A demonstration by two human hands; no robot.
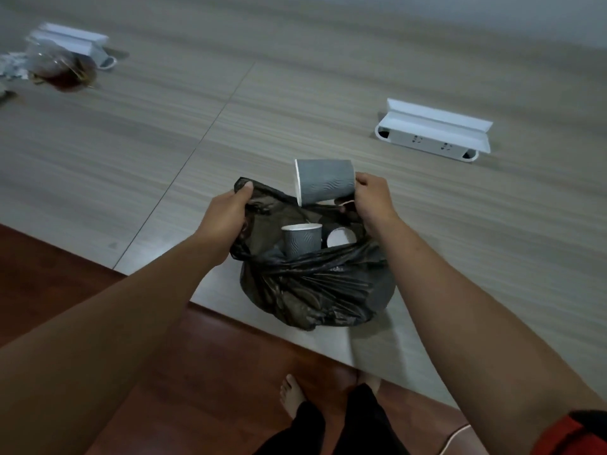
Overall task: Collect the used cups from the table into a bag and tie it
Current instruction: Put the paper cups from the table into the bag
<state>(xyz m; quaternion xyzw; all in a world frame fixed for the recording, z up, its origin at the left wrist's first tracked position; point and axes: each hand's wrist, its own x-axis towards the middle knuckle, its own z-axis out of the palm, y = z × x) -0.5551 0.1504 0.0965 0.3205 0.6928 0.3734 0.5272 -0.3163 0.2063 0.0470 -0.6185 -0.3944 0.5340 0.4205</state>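
Observation:
A black plastic bag (pixel 315 287) sits at the table's near edge with its mouth open. My left hand (pixel 226 213) grips the bag's left rim and holds it up. My right hand (pixel 372 200) holds a grey ribbed paper cup (pixel 325 180) by its base, tipped on its side just above the bag's mouth, rim pointing left. A thin string hangs by my right fingers. Inside the bag a second grey cup (pixel 302 239) stands upright, and a third cup (pixel 340 238) lies beside it showing its white inside.
The grey wood-grain table (pixel 164 133) carries a white pop-up socket box (pixel 433 129) at the right and another (pixel 74 42) at the far left beside clear plastic trash with brown residue (pixel 62 68). Red-brown floor and my feet lie below the table edge.

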